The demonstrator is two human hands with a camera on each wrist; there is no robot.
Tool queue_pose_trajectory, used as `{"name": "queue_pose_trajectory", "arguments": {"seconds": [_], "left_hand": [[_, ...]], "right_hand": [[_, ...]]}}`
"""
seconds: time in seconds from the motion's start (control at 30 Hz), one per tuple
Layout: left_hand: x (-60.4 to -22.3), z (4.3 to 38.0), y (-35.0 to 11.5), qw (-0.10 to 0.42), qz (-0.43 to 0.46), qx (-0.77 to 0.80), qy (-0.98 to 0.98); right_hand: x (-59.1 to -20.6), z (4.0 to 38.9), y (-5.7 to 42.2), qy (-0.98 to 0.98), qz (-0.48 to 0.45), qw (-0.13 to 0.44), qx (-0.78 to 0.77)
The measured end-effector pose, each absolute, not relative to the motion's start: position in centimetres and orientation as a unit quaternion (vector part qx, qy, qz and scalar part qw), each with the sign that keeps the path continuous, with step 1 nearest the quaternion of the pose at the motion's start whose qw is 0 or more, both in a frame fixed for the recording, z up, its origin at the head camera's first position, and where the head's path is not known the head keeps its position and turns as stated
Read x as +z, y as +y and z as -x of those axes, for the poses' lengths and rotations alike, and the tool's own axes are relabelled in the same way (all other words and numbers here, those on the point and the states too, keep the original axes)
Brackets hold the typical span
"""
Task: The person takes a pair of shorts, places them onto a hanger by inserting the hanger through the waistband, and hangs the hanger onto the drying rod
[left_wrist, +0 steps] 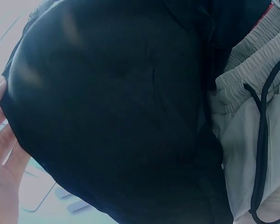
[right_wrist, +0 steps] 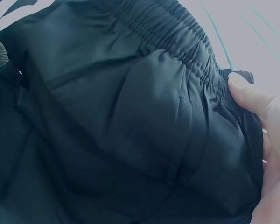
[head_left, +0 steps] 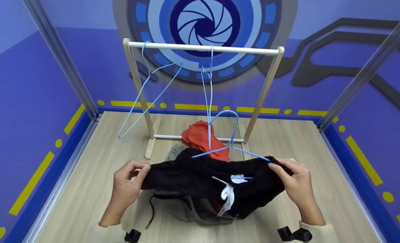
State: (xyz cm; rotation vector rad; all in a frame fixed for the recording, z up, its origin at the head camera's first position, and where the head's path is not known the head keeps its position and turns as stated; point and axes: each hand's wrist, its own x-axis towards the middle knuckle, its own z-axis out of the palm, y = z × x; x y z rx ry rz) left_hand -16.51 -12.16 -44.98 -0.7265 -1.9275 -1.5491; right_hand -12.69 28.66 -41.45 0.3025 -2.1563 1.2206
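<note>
Black drawstring pants are spread between my two hands in the head view, with the white drawstring at the front. The left hand pinches their left edge between thumb and fingers. On the other side, the right hand grips the gathered waistband, thumb on top. A blue hanger has its right arm end at the waistband near the right thumb; its left arm reaches over the waistband's back edge. Inside the waist opening, part of its lower bar shows beside a white label.
Grey pants with a black cord lie beneath on the wooden table. Behind them is an orange-red cloth. A rack stands at the back, holding one blue hanger at left and another mid-bar. Walls flank both sides.
</note>
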Motion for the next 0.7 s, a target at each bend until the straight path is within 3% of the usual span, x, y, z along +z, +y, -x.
{"name": "queue_pose_trajectory", "arguments": {"seconds": [0.33,0.57,0.7], "left_hand": [[-44.9,16.23,-12.42,0.292,0.255,-0.551,-0.739],[-44.49,16.3,-12.85,0.333,0.266,-0.519,-0.741],[-44.5,16.38,-12.98,0.326,0.265,-0.512,-0.75]], "right_hand": [[-41.35,12.57,29.11,-0.803,-0.106,0.321,0.491],[-41.07,12.65,29.29,-0.785,-0.108,0.333,0.511],[-40.97,12.73,29.05,-0.784,-0.107,0.337,0.51]]}}
